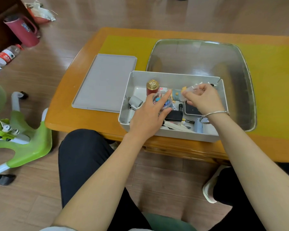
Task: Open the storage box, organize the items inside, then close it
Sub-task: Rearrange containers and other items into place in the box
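The white storage box [171, 133] stands open on the table, its grey lid [105, 82] lying flat to the left. My left hand [148, 117] holds a small clear round container of coloured binder clips [163, 100] over the box. My right hand [203, 99] pinches that container's clear lid [193, 90] a little to the right of it. Inside the box lie a red bottle with a gold cap [152, 88], a grey roll [135, 101], a black case [174, 115], a dark square device [191, 110], pens and a small figure.
A large metal tray [198, 55] sits behind the box on a yellow mat [123, 45]. A green and white ride-on toy [20, 135] stands on the floor at the left. A maroon jug [22, 30] and a water bottle [6, 55] lie further back.
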